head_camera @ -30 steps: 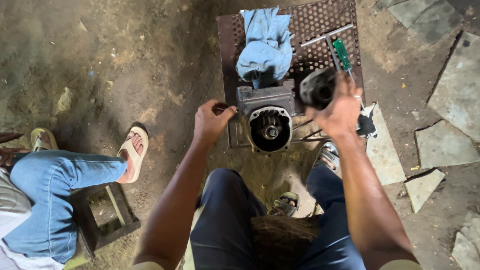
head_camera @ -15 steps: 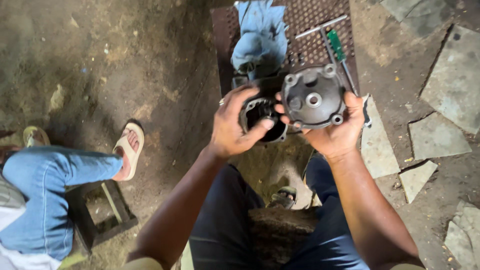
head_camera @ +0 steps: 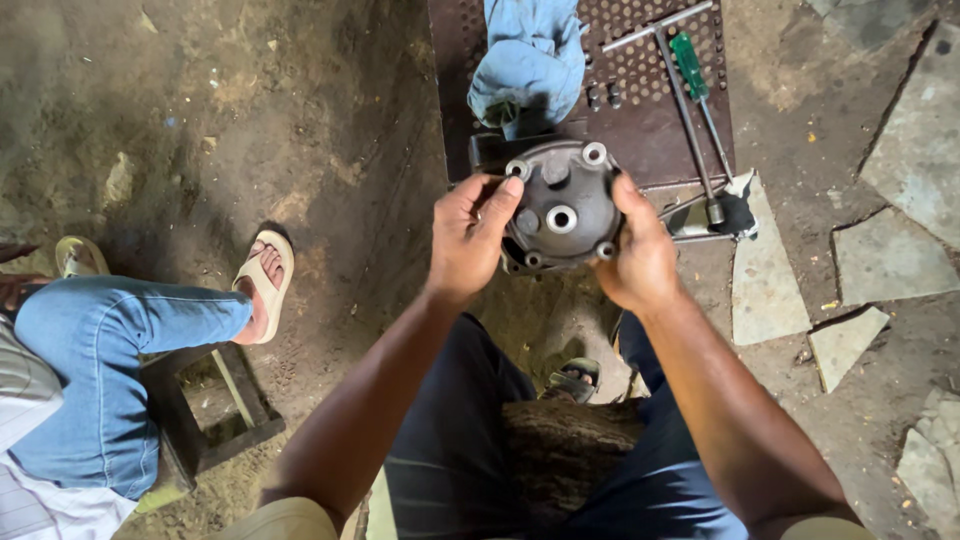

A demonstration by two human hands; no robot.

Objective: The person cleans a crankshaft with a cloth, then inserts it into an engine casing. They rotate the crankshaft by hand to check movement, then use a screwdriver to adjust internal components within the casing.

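Dull grey cast-metal cover [head_camera: 560,205]; rusty perforated metal plate [head_camera: 650,120]; crumpled blue cloth [head_camera: 530,60]

The blue cloth [head_camera: 527,60] covers whatever lies beneath; the round metal cover [head_camera: 560,205] hides the dark housing [head_camera: 490,152] behind it.

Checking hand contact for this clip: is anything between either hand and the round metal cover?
Nothing visible. The left hand and right hand hold the grey round metal cover directly by its opposite edges, bare fingers on metal. The blue rag and T-handle wrench lie beyond on the perforated plate.
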